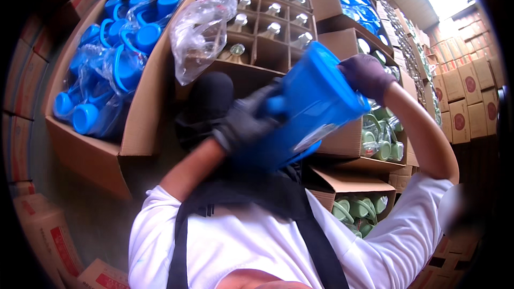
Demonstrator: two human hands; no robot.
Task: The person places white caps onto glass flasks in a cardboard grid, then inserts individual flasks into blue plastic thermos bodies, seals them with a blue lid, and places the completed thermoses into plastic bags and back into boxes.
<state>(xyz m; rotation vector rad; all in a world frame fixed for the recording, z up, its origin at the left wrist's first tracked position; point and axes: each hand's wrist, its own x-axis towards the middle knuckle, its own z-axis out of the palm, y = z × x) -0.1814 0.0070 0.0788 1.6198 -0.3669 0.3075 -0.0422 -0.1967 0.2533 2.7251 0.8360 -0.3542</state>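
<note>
A large blue plastic bucket-like container [316,104] is tilted in front of my chest, its wide end up and to the right. My left hand [249,115], in a dark grey glove, wraps round its left side, beside a small round blue knob [277,105]. At the upper rim, my right hand [368,76] in a dark purple-looking glove is closed with its fingers curled over the edge. Some of those fingertips are hidden. A pale label shows on the lower side, and a handle-like blue strip bends along the lower edge.
On the left, an open carton [142,107] holds blue handled pieces in clear plastic. Ahead, a divided carton [262,63] holds clear glass bottles, a crumpled plastic bag [201,32] over its corner. Light green handled pieces [361,208] fill cartons at right. Stacked cartons [460,91] line the background.
</note>
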